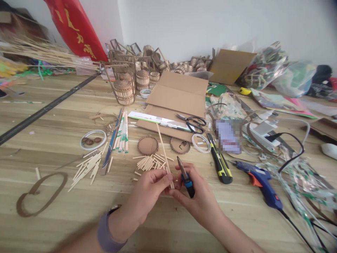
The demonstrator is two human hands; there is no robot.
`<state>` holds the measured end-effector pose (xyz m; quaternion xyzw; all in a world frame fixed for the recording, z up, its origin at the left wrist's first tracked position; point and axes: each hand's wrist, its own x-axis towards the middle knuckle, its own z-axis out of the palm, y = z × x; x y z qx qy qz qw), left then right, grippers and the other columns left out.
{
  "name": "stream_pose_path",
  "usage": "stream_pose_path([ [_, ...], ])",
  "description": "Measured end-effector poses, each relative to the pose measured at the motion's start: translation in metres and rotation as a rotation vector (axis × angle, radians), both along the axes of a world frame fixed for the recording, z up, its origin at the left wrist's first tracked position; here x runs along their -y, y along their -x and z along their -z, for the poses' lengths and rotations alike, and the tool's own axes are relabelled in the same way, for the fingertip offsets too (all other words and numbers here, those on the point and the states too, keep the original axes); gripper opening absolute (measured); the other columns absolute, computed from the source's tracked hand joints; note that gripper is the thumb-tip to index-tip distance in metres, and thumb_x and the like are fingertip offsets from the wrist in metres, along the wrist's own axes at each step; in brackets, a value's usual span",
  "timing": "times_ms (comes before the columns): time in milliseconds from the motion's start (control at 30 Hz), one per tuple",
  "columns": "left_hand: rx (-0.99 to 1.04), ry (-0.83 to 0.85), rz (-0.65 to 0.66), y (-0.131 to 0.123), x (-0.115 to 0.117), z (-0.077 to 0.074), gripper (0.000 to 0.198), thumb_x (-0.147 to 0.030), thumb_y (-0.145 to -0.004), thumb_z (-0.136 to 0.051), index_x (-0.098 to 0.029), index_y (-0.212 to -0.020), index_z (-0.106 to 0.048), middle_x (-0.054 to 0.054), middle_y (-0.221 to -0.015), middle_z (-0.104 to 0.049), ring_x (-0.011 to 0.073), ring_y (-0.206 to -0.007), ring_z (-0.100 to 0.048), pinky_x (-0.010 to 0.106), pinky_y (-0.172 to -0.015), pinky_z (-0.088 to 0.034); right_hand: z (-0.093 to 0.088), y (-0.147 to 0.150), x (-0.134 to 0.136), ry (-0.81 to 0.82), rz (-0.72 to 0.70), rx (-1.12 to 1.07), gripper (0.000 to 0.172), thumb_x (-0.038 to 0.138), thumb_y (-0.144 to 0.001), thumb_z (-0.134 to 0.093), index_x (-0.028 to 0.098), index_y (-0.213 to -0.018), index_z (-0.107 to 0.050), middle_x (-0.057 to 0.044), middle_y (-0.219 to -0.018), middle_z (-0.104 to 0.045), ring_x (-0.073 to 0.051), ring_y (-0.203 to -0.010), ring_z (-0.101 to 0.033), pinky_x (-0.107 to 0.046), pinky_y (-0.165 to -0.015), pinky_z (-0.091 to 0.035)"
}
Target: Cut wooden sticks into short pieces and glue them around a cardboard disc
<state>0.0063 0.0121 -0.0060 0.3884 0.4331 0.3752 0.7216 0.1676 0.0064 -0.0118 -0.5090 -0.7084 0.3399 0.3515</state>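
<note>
My left hand [155, 184] is closed, pinching a thin wooden chopstick [163, 149] that slants up and away over the table. My right hand [196, 191] is wrapped around what looks like a pair of pliers [187, 181] with blue-and-black handles, its metal tip pointing up and forward. The right fingertips also meet the stick's lower end, close to the left fingers. Just beyond my hands lies a pile of short cut sticks [149, 162]. Behind it are two round cardboard discs with braided rims, a left one [147, 145] and a right one [180, 145].
Right of my hands lie a yellow-black utility knife [220, 160], a blue glue gun [263, 181] with its cord, and scissors [195, 123]. Wrapped chopsticks [122, 133] and more cut sticks [88, 167] lie left. Cardboard [181, 91] and small wooden buckets [123, 93] stand behind.
</note>
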Motion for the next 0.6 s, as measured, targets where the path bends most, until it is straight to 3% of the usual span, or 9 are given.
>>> stream_pose_path([
  [100, -0.002, -0.039, -0.072, 0.005, 0.000, -0.002, 0.031, -0.046, -0.078, -0.069, -0.015, -0.073, -0.068, 0.003, -0.076, -0.067, 0.0180, -0.079, -0.059, 0.027, -0.076, -0.046, -0.005, -0.002, -0.002, 0.092, -0.004, -0.075, 0.023, 0.037, -0.077, -0.069, 0.022, -0.087, -0.055, -0.002, -0.085, -0.058, -0.018, -0.075, -0.057, -0.030, -0.069, -0.047],
  [167, 0.013, -0.069, -0.109, 0.008, 0.000, -0.005, 0.027, -0.044, -0.078, -0.070, -0.017, -0.079, -0.071, 0.003, -0.084, -0.069, 0.0191, -0.089, -0.061, 0.027, -0.082, -0.047, -0.010, -0.004, -0.001, 0.259, -0.028, -0.195, 0.032, 0.047, -0.077, -0.069, 0.021, -0.086, -0.054, 0.001, -0.074, -0.054, -0.015, -0.064, -0.052, -0.027, -0.060, -0.043],
  [233, 0.064, -0.088, -0.061, 0.008, 0.000, -0.006, 0.026, -0.044, -0.079, -0.070, -0.018, -0.080, -0.071, 0.003, -0.086, -0.069, 0.0189, -0.088, -0.063, 0.028, -0.082, -0.049, -0.013, -0.005, 0.000, 0.483, -0.099, -0.382, 0.042, 0.056, -0.075, -0.070, 0.019, -0.084, -0.053, 0.003, -0.067, -0.051, -0.013, -0.059, -0.048, -0.025, -0.055, -0.039],
  [400, 0.228, 0.004, 0.153, 0.001, 0.005, -0.002, 0.037, -0.052, -0.078, -0.069, -0.015, -0.076, -0.066, -0.001, -0.058, -0.057, 0.0149, -0.048, -0.060, 0.027, -0.049, -0.051, -0.005, -0.001, 0.007, 0.919, -0.247, -0.785, 0.048, 0.057, -0.068, -0.077, 0.017, -0.083, -0.056, 0.000, -0.071, -0.058, -0.011, -0.058, -0.053, -0.023, -0.054, -0.041],
  [600, 0.208, 0.041, 0.118, -0.003, 0.007, -0.001, 0.041, -0.054, -0.075, -0.070, -0.014, -0.073, -0.064, -0.002, -0.048, -0.053, 0.0127, -0.039, -0.055, 0.023, -0.040, -0.048, -0.003, 0.002, 0.010, 1.039, -0.262, -1.002, 0.038, 0.046, -0.073, -0.078, 0.016, -0.086, -0.061, -0.003, -0.076, -0.063, -0.013, -0.065, -0.061, -0.024, -0.060, -0.048],
])
